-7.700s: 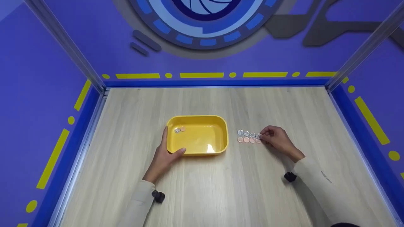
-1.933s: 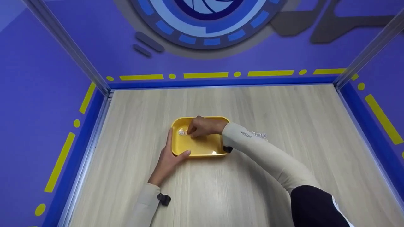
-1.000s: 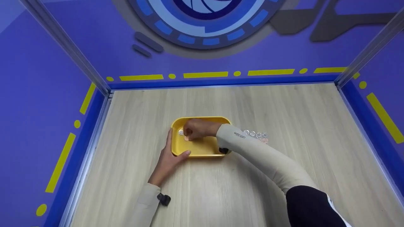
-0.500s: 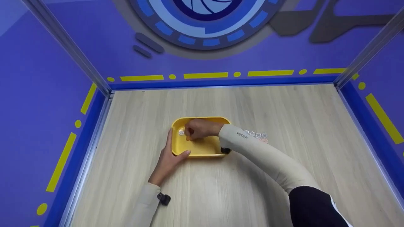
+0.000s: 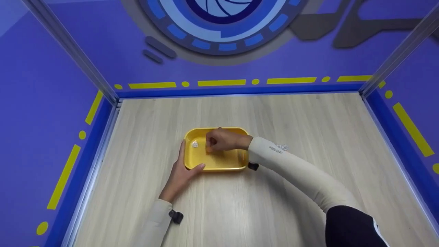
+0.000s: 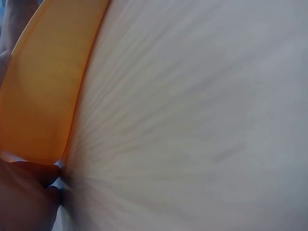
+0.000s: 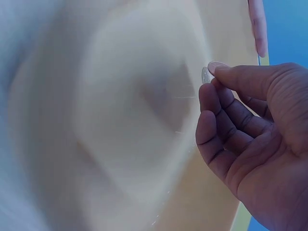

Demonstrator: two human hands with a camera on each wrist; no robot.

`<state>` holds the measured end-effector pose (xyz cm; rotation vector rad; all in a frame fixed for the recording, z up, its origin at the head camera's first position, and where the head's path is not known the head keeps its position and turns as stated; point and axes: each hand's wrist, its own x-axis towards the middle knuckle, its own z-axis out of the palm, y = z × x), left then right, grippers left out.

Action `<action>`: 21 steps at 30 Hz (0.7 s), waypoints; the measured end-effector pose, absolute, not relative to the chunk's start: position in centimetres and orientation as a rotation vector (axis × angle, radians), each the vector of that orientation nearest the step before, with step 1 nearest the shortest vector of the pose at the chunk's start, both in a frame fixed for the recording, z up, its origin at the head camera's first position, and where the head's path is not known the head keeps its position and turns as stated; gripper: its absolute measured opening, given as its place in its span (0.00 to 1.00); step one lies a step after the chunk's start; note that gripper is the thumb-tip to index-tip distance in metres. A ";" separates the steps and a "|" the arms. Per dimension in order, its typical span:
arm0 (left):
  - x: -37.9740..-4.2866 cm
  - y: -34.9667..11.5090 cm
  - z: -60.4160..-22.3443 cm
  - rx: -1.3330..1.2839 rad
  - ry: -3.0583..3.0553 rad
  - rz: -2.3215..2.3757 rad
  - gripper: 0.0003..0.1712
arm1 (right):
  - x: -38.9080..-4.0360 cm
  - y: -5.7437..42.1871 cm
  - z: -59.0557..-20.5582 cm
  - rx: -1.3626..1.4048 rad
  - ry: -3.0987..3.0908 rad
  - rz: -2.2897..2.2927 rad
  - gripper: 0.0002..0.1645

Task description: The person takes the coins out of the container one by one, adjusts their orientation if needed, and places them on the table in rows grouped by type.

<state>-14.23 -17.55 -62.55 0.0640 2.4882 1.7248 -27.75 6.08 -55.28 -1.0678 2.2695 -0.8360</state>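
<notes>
A yellow plastic tray (image 5: 219, 169) with rounded corners sits on the table. My left hand (image 5: 178, 176) grips its near left corner, thumb along the front rim and fingers along the left wall. In the left wrist view, the left fingertips (image 6: 48, 175) meet the tray wall (image 6: 48, 86) low by the table. My right hand (image 5: 224, 140) is inside the tray, pinching a coin (image 7: 206, 75) between thumb and finger; it looks copper in the head view. Left of it, silver coinage (image 5: 195, 144) lies on the tray floor.
Right of the tray, several silver coins (image 5: 282, 147) show beyond my right sleeve (image 5: 298, 169), which hides the others. The wooden table (image 5: 164, 116) is bounded by blue-purple walls (image 5: 99, 65) at the back and both sides.
My right hand has gone from the coin rows at the right into the tray. In the last half second it has shifted slightly right with the coin. The left hand keeps its hold.
</notes>
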 end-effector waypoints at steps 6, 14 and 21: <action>-14.2 -17.5 -62.7 0.096 2.501 1.741 0.72 | -27.2 7.8 -55.2 -1.069 2.309 -0.877 0.03; -14.2 -17.5 -62.6 0.059 2.499 1.729 0.72 | -26.7 9.7 -54.6 -1.001 2.319 -0.971 0.04; -14.2 -17.5 -62.6 0.068 2.506 1.730 0.73 | -26.2 11.0 -54.7 -0.960 2.298 -1.089 0.03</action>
